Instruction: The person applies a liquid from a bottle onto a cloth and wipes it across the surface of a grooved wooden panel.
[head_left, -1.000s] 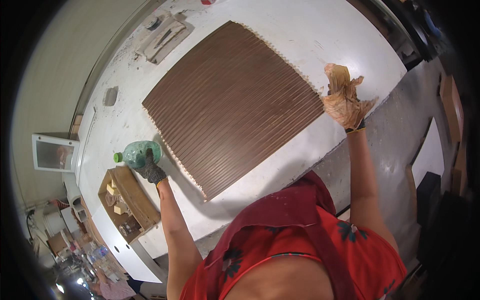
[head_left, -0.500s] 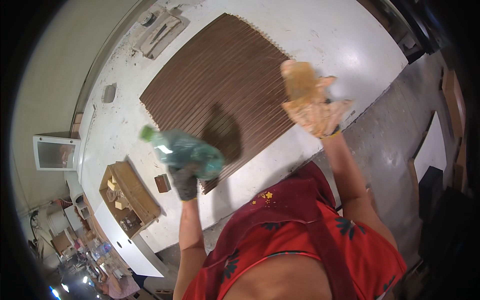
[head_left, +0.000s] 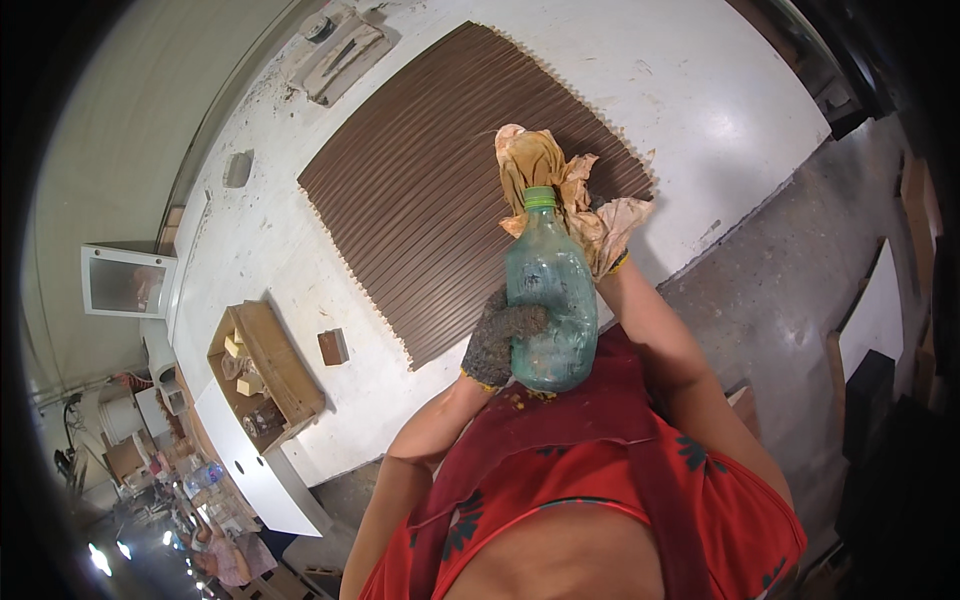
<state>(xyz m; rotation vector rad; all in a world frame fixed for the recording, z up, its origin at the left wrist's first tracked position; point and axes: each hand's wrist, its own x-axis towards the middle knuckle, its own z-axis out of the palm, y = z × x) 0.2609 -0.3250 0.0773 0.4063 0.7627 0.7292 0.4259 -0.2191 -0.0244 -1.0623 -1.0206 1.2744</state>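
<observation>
At the panel's (head_left: pixel 430 190) near edge, your left hand's (head_left: pixel 490 345) fingers wrap the bottle (head_left: pixel 552 310); right hand (head_left: pixel 598 204)'s rag-covered (head_left: pixel 603 235), can't tell its grip. Probably cap (head_left: pixel 540 197) time, so hold steady next.

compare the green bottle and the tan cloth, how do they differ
The bottle is see-through green; the cloth is opaque and stained.
The bottle keeps a smooth, rounded shape; the cloth is crumpled into loose folds.
The bottle lies mostly nearer the body, gripped by the left hand; the cloth lies mostly farther out.
Both sit in front of the person and overlap in this view.
</observation>
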